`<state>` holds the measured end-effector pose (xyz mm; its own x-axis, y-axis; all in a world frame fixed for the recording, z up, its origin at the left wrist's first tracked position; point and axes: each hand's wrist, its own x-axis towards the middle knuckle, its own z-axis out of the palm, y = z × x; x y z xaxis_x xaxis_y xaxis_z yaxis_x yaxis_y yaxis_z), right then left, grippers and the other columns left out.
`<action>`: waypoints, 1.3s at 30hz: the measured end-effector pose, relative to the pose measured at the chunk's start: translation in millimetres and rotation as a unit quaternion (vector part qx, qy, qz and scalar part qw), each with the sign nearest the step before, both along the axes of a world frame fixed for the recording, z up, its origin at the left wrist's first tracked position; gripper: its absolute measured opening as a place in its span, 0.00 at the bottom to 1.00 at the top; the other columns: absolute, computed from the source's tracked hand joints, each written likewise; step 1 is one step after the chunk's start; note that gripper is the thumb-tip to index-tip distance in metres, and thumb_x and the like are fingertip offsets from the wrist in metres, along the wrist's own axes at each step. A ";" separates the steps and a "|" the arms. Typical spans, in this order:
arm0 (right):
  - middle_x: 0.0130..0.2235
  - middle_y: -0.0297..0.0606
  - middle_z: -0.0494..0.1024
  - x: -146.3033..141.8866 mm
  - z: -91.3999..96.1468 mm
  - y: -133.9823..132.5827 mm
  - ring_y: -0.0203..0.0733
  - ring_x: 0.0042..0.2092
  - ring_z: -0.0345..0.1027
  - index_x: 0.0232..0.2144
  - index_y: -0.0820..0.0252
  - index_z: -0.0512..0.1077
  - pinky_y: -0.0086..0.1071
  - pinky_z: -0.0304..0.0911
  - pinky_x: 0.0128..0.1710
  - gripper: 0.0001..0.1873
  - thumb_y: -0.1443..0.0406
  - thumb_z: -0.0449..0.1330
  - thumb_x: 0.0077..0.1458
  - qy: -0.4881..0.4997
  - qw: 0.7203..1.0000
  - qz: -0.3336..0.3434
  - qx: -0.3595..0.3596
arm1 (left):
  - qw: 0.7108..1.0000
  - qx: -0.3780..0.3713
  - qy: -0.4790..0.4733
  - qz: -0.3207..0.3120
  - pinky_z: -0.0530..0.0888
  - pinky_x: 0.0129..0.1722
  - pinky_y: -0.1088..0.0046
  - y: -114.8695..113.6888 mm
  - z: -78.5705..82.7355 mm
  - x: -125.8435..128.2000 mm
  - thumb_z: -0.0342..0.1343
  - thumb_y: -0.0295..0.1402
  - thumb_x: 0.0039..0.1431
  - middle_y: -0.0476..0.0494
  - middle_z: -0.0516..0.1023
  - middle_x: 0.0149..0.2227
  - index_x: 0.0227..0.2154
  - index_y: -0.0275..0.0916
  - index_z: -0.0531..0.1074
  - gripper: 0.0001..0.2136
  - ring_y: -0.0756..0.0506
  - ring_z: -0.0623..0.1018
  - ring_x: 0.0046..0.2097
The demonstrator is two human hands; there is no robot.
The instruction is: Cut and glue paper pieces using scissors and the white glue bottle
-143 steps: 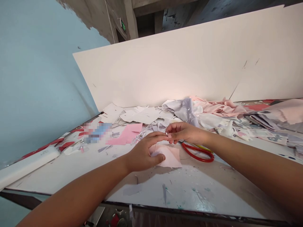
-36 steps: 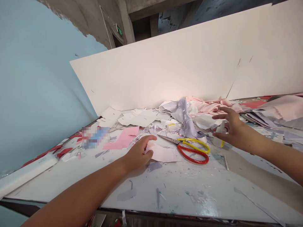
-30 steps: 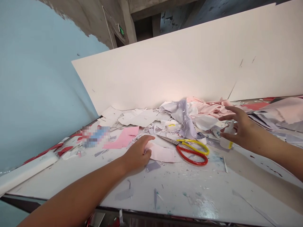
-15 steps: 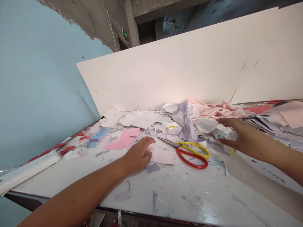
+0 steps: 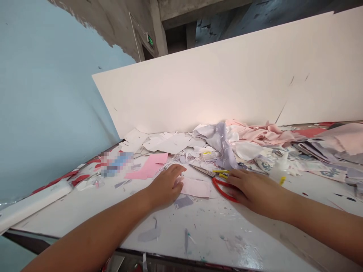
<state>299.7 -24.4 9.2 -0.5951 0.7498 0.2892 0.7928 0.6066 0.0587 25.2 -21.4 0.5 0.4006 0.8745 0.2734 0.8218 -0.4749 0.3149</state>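
Note:
My left hand (image 5: pixel 166 187) rests on the table at the left end of a small pale pink fabric piece (image 5: pixel 197 187), its thumb and fingers curved and apart. Just right of that piece lie scissors (image 5: pixel 222 189) with one red and one yellow handle, blades pointing up and left. My right hand (image 5: pixel 258 192) reaches over the handles, fingers spread across them and hiding much of the loops; its grip is not closed. Behind my right hand a whitish nozzle bottle (image 5: pixel 279 169) with a yellow mark stands upright.
A pink piece (image 5: pixel 149 166) and white cut pieces (image 5: pixel 170 143) lie behind my left hand. Lavender (image 5: pixel 221 139) and pink cloth (image 5: pixel 261 132) heap against a white board (image 5: pixel 198 90). Patterned scraps (image 5: pixel 329 172) lie right. A long white box-like item (image 5: pixel 36 206) lies along the left edge.
My right hand has moved left and nearer me, from around the bottle to the scissors' handles. The bottle is now uncovered. My left hand stays in place.

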 end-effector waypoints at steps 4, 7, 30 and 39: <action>0.31 0.41 0.71 -10.8 -0.2 7.5 0.45 0.30 0.67 0.30 0.59 0.67 0.32 0.54 0.24 0.11 0.63 0.47 0.52 -0.046 0.991 -0.090 -0.085 | 1.000 -0.013 -0.015 0.023 0.67 0.46 0.66 0.7 1.7 0.2 0.41 0.32 0.53 0.45 0.63 0.52 0.50 0.44 0.59 0.19 0.45 0.69 0.48; 0.31 0.42 0.73 -10.1 3.4 11.1 0.48 0.31 0.68 0.29 0.59 0.64 0.31 0.51 0.23 0.08 0.64 0.46 0.52 -0.062 0.984 -0.117 -0.121 | 0.997 -0.032 -0.043 0.054 0.68 0.44 0.67 3.6 1.8 -1.4 0.40 0.32 0.54 0.44 0.64 0.52 0.50 0.44 0.59 0.19 0.45 0.69 0.48; 0.23 0.29 0.65 34.5 13.2 -6.0 0.37 0.24 0.58 0.28 0.55 0.50 0.29 0.49 0.23 0.07 0.65 0.48 0.47 0.013 0.969 -0.159 -0.190 | 0.992 -0.099 0.075 0.002 0.67 0.36 0.74 36.1 10.2 -27.6 0.41 0.31 0.52 0.50 0.74 0.37 0.49 0.47 0.59 0.19 0.48 0.72 0.38; 0.21 0.30 0.61 37.2 4.3 1.6 0.35 0.22 0.51 0.24 0.55 0.51 0.29 0.47 0.21 0.08 0.64 0.50 0.46 0.146 0.951 -0.141 -0.234 | 0.971 0.011 0.218 0.093 0.63 0.27 0.72 49.3 31.6 -36.3 0.38 0.33 0.54 0.47 0.73 0.27 0.34 0.45 0.68 0.13 0.46 0.71 0.28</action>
